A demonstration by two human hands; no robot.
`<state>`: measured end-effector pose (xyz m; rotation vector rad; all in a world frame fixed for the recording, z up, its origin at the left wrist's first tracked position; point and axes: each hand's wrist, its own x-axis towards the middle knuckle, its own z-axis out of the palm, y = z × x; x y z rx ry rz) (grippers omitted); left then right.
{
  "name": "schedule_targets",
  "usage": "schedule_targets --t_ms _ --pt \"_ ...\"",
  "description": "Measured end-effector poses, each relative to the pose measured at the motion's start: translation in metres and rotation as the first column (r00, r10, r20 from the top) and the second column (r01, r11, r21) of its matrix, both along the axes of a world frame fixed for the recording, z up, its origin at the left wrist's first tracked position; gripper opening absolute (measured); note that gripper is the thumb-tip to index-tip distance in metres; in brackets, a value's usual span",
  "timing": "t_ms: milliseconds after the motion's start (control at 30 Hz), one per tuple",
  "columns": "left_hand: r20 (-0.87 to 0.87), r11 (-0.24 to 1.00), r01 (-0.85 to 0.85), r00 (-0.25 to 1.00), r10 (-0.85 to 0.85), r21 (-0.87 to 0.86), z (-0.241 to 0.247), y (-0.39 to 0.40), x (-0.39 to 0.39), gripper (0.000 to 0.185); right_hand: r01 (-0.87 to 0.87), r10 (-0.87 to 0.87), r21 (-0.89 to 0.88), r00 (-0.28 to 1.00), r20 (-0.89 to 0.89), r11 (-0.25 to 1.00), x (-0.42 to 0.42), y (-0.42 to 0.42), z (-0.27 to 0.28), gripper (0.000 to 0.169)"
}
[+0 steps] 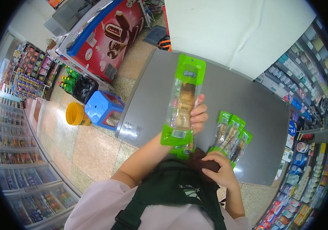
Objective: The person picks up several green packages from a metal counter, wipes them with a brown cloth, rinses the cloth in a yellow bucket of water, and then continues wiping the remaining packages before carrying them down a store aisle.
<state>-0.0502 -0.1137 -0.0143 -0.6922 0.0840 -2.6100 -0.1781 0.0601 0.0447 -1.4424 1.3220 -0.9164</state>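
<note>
My left hand [199, 115] holds up a clear, green-ended snack packet [184, 103], its fingers around the right edge; pale and brown food shows inside. My right hand [221, 168], close to my dark green apron [172, 181], grips a dark brown cloth [200, 164] between thumb and fingers. Right of centre on the grey table [158, 86], several similar green-ended packets [230, 135] lie fanned out, their lower ends partly hidden by my right hand. More such packets [182, 151] lie under the raised one, partly covered by it and my forearm.
A white wall [233, 31] rises behind the table. On the left are a blue plastic stool [96, 107], a yellow bucket [75, 114], a black-lined bin [85, 87], green bottles [71, 79] and a red chest freezer [106, 43]. Stocked shelves [302, 172] stand on the right.
</note>
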Motion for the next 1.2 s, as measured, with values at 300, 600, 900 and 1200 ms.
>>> schedule_targets --t_ms 300,600,900,1200 --pt "-0.016 0.999 0.043 0.999 -0.042 0.011 0.0 0.003 -0.002 0.071 0.006 -0.005 0.024 0.999 -0.043 1.0 0.006 0.001 0.0 0.04" --pt "-0.033 0.995 0.058 0.998 -0.061 -0.081 0.014 0.006 -0.004 0.074 -0.282 0.274 -0.005 0.937 -0.219 0.959 0.03 -0.012 0.011 0.068" --pt "-0.13 0.99 0.117 0.983 -0.127 -0.083 0.008 0.007 -0.012 0.073 -0.29 0.284 0.017 0.923 -0.26 0.957 0.04 -0.019 0.007 0.073" --pt "0.021 0.988 0.12 0.993 -0.119 -0.093 0.016 0.009 -0.008 0.05 -0.239 0.242 0.035 0.962 -0.127 0.97 0.022 -0.013 0.018 0.07"
